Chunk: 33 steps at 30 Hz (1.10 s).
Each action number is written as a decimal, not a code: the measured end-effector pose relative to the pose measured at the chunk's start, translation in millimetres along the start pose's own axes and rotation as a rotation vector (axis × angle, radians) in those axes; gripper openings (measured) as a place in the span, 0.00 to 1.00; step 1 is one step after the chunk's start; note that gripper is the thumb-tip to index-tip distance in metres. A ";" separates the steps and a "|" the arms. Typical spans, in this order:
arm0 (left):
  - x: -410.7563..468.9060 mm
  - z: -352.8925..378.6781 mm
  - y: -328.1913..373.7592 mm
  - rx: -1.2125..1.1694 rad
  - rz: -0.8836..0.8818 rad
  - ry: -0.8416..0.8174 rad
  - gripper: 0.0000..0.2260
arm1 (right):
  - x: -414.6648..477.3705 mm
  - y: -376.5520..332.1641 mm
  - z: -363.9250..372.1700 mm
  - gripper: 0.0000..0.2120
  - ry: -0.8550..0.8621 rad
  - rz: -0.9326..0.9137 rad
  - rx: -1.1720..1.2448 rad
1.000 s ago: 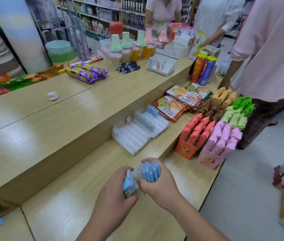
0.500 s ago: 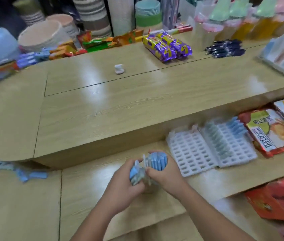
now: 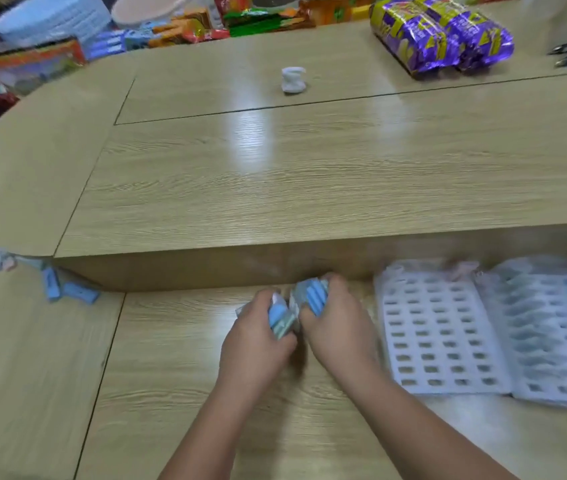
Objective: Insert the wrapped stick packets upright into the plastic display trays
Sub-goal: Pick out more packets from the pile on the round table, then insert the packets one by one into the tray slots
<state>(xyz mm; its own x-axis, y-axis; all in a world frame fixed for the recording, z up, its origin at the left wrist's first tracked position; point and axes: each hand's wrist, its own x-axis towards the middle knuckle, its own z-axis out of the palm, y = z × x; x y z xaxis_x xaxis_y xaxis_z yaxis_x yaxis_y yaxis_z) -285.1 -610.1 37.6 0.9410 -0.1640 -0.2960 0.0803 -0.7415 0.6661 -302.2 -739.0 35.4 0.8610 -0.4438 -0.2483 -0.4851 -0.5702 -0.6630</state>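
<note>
Motion blur softens most of the lower scene, and the fingers of both hands are largely hidden behind what they hold. The stick packets (image 3: 312, 296) are split into two clumps above the lower worktop (image 3: 171, 358), close in front of the step up to the higher worktop (image 3: 275, 174). The right hand (image 3: 339, 329) is curled round one clump, whose blue ends stick out past the knuckles, side by side, with their long axes running up and away from the person towards the step. The left hand (image 3: 258, 341) grips the other clump; one blue end and some pale wrappers show between thumb and fingers, tilted towards the right hand, though how many packets it holds cannot be told. The two clumps are touching or nearly so; the blur does not settle it. Just right of the right hand lie two white display trays side by side: the near tray (image 3: 438, 336) shows its grid of slots, while the far tray (image 3: 552, 344) is cut off by the picture's right edge and carries rows of blue packets standing in it, too smeared to count. At the left, loose blue packets (image 3: 67, 291) lie flat by the foot of the step, partly cut off. On the higher worktop sit a small white object (image 3: 294, 79) and purple wrapped packs (image 3: 441, 36).
</note>
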 end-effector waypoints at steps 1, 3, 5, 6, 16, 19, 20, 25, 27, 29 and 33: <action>-0.1 5.1 2.4 0.013 0.000 0.059 0.18 | -0.6 2.9 1.2 0.20 0.037 -0.022 -0.031; -1.3 15.3 11.4 -0.017 -0.003 0.150 0.22 | -1.7 9.0 5.2 0.24 0.106 -0.038 -0.077; -1.8 26.0 20.0 -0.044 -0.004 0.206 0.30 | -1.6 16.4 8.8 0.29 0.152 -0.017 -0.074; -2.2 30.9 22.8 -0.058 0.002 0.226 0.33 | -1.6 19.7 8.7 0.31 0.173 -0.010 -0.036; -19.7 44.1 3.2 -0.151 0.123 0.267 0.30 | -32.7 26.4 -3.1 0.33 -0.162 -0.071 0.337; -24.5 45.7 -6.9 -0.097 0.144 0.307 0.27 | -34.6 31.9 -4.2 0.30 -0.214 -0.092 0.315; -25.7 45.6 -9.3 -0.093 0.151 0.333 0.28 | -33.7 33.7 -5.3 0.30 -0.206 -0.093 0.315; -28.5 38.5 -20.6 -0.189 0.160 0.366 0.23 | -37.1 43.4 -9.9 0.32 -0.133 -0.089 0.393; -31.0 34.1 -27.0 -0.226 0.193 0.395 0.21 | -44.9 48.4 -10.4 0.33 -0.127 -0.100 0.402; -33.9 27.4 -32.7 -0.278 0.216 0.427 0.20 | -50.5 50.4 -11.0 0.33 -0.135 -0.105 0.397; -32.3 3.7 -44.4 -0.288 0.213 0.523 0.17 | -53.7 51.4 -15.1 0.33 -0.096 -0.156 0.322</action>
<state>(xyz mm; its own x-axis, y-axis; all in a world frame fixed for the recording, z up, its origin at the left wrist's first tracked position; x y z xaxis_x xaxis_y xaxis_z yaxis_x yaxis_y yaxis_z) -320.3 -574.3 15.1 0.9765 0.1049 0.1882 -0.1094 -0.5112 0.8525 -375.7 -754.9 25.4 0.9387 -0.2928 -0.1817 -0.2869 -0.3721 -0.8828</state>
